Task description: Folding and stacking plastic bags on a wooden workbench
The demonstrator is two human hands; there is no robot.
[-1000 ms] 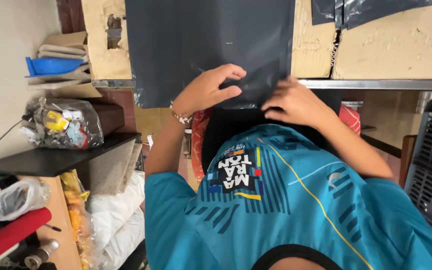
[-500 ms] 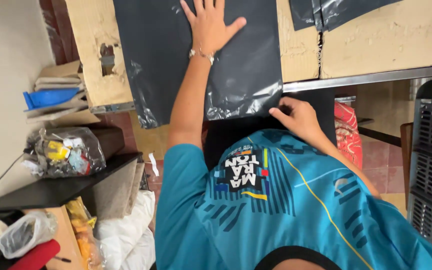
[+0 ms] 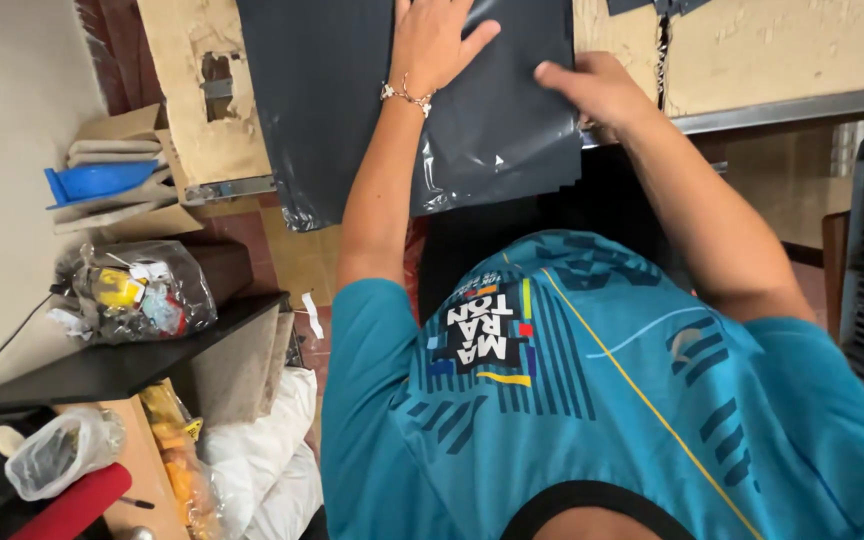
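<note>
- Left hand (image 3: 432, 40), fingers spread, presses flat on the dark grey plastic mailer bag (image 3: 352, 110) at top centre.
- Right hand (image 3: 597, 90) pinches the bag's right edge on the wooden worktop (image 3: 772, 50).

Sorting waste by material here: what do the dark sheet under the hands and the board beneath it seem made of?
The dark grey sheet looks like thin plastic film, glossy: it wrinkles and catches light near its lower edge. The tan board seems to be worn chipboard or cardboard, matte, with a ragged hole; which one is unclear.

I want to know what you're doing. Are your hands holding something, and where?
Left hand presses flat on the dark plastic bag; right hand grips its right edge.
</note>
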